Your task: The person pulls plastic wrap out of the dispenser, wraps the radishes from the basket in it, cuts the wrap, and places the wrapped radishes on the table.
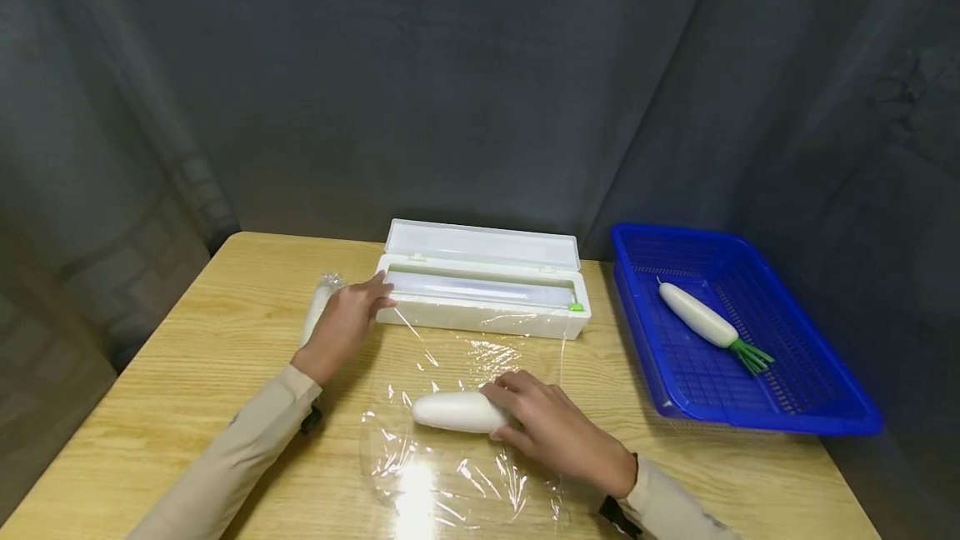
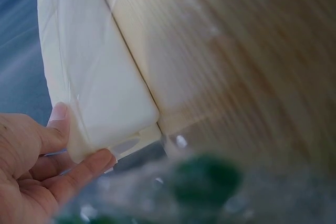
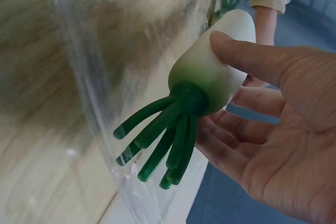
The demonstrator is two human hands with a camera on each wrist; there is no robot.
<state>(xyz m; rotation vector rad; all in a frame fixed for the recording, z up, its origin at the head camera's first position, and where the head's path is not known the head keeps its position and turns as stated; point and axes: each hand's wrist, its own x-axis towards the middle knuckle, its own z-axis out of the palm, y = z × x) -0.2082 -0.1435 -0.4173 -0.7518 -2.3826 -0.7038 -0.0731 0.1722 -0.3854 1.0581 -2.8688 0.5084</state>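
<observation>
A white radish (image 1: 459, 412) with green stalks (image 3: 178, 129) lies on a sheet of clear cling film (image 1: 480, 473) spread over the table. My right hand (image 1: 551, 427) grips the radish near its stalk end, thumb on one side and fingers on the other. The film runs back to a white cling film box (image 1: 480, 319), whose lid (image 1: 483, 244) is raised and shows the roll (image 1: 480, 286) inside. With thumb and fingers, my left hand (image 1: 347, 319) holds the left end of this box (image 2: 105, 77). Beside that hand is a second radish (image 1: 318, 307) in film, partly hidden by the arm.
A blue plastic basket (image 1: 652, 348) stands at the right of the wooden table (image 1: 202, 373), with another radish (image 1: 697, 315) inside. A small green slider (image 1: 575, 307) sits at the box's right front edge. Dark curtain (image 1: 450, 90) hangs behind the table.
</observation>
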